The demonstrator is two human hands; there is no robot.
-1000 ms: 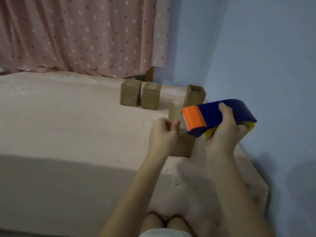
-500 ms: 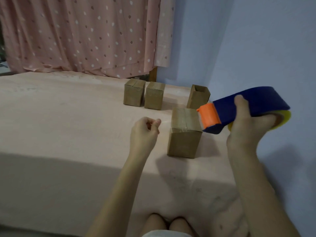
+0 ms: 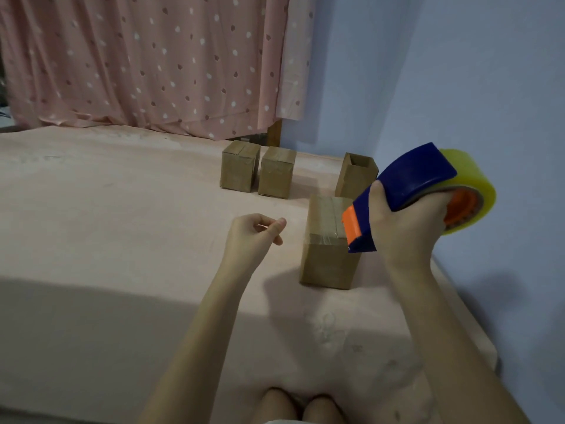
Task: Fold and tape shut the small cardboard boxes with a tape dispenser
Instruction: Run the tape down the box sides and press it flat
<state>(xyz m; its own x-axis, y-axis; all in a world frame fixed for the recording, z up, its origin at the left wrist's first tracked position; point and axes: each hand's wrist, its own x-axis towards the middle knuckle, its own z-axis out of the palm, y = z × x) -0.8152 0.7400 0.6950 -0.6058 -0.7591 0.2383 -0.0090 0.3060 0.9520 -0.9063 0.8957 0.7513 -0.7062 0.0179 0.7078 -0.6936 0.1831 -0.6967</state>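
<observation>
Fingers of the right hand (image 3: 406,221) are curled tight round the dispenser (image 3: 409,185), with the thumb on its blue top. Fingers of the left hand (image 3: 255,232) are loosely bent and hold nothing that I can see.

Now from big to small. All of it sits on a wide pink bed (image 3: 122,240), with a spotty curtain (image 3: 146,62) behind and a blue wall (image 3: 474,71) on the right. The near box (image 3: 330,243) stands in front of the right hand. Its top is folded shut, and shiny tape runs over the top and a little way down the front. Two shut boxes (image 3: 258,172) stand side by side further back. One open box (image 3: 356,177) stands behind the near box, close to the wall. The yellow tape roll (image 3: 470,179) sticks out of the back of the dispenser.

A second ago the left hand was pinching at the tape by the orange blade (image 3: 351,223), right over the near box. Now that hand has let go and moved off to the left. The dispenser has lifted up and tipped, so the blade points down by the box's top right edge. I think the tape is cut and this box is done. The open box likely comes next.

The near box is just beside the dispenser blade, but I cannot tell if they touch. It is well apart from the left hand.
</observation>
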